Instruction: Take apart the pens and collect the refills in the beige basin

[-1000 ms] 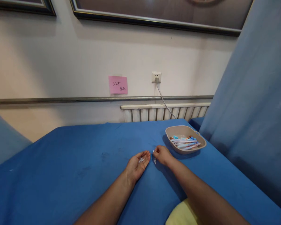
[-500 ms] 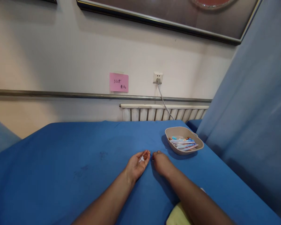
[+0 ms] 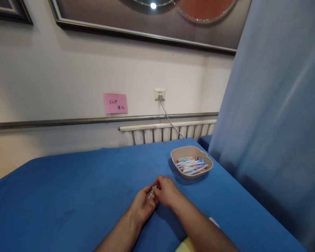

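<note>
Palm up and cupped, my left hand [image 3: 143, 203] holds several small white pieces [image 3: 151, 194], too small to name. Over its fingertips, my right hand [image 3: 166, 190] bends its fingers down to the white pieces; whether anything is pinched there is hidden. Both hands are above the blue-covered table [image 3: 99, 182]. Beyond my right hand sits a beige plastic basket [image 3: 210, 164] with a handle. Inside it lie pale pen-like sticks [image 3: 193, 167] and small blue, orange and brown bits.
A yellow object [image 3: 186, 246] lies under my right forearm, with a pale piece [image 3: 214, 222] beside the arm. Behind the table are a radiator [image 3: 157, 126], a plugged-in socket [image 3: 160, 95] and a pink note [image 3: 115, 103]. A blue curtain [image 3: 267, 105] hangs at the right.
My right hand has moved left, from beside my left hand onto its fingertips and the white pieces. The camera view has turned right and tilted slightly up.
</note>
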The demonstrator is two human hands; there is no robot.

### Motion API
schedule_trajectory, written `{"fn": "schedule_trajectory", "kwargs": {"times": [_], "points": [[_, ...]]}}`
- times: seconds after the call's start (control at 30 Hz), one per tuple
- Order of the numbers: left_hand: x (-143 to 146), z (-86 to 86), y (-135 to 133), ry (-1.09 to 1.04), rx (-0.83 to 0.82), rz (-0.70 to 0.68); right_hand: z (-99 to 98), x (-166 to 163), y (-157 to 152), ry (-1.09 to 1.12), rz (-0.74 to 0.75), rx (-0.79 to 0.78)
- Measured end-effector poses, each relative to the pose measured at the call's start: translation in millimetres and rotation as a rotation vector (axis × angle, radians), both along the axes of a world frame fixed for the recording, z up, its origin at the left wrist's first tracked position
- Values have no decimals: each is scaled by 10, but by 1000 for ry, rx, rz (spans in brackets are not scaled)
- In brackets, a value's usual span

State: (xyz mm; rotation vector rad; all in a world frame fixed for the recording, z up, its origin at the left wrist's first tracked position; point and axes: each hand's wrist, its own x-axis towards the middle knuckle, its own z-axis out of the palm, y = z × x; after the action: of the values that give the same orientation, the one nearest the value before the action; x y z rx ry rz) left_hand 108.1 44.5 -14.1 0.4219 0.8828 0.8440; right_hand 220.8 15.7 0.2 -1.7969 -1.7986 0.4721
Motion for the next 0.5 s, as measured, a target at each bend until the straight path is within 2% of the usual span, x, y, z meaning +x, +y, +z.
{"fn": "schedule_trajectory", "kwargs": {"times": [0.07,0.13,0.23,0.3,0.37,0.43,0.5], "points": [[63,36,-4,89,83,-45,29,-5,-45,83,-48,115],[105,126,66,207,190,-90,43,30,-70,180,-168,198],[243,374,321,434,417,-174,17,100,-41,278,-286,138],[465,563,554,607,614,-266,-39,113,7,280,-255,38],[793,707,790,800,810,-413,-119,86,53,277,-183,-25],[1163,767,989,1012,984,-598,-203,39,84,291,-116,-22],[1498,742,1135,1221,1118,-787,-270,-5,100,300,-48,-26]]}}
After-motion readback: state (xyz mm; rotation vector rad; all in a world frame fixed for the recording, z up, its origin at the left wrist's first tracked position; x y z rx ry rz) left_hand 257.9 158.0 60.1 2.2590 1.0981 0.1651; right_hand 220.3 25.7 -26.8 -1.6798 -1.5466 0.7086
